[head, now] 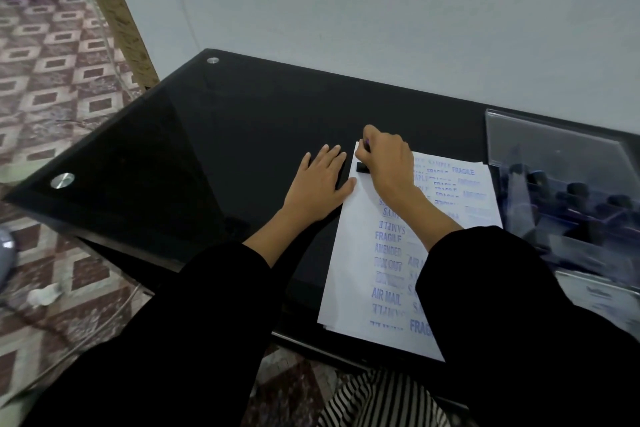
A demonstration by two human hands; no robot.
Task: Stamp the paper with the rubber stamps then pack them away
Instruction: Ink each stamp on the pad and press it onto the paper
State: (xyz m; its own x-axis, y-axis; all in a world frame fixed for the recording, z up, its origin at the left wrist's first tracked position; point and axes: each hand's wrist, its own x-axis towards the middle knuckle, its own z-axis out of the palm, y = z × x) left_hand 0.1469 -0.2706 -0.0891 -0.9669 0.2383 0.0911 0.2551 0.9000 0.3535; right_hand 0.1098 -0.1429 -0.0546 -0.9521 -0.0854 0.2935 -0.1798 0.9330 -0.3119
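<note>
- Your black sleeves [173, 340] fill the bottom of the view, with some striped cloth [381, 399] between them.
- Right forearm lies across the paper [360, 274], so a bunch of the blue prints (SAMPLE, FRAGILE, AIR MAIL) are partly hidden.
- Your right hand [388, 159] is curled round a black stamp [362, 167], which sits down on the paper's far left corner.
- Your left hand [320, 184] lies flat on the black glass table [225, 135], fingers straight, thumb touching the paper's left edge.
- Clear plastic case [554, 156] sits just right of the paper, with dark stamps [578, 191] blurry inside.
- Patterned floor tiles [52, 80] off to the left.
</note>
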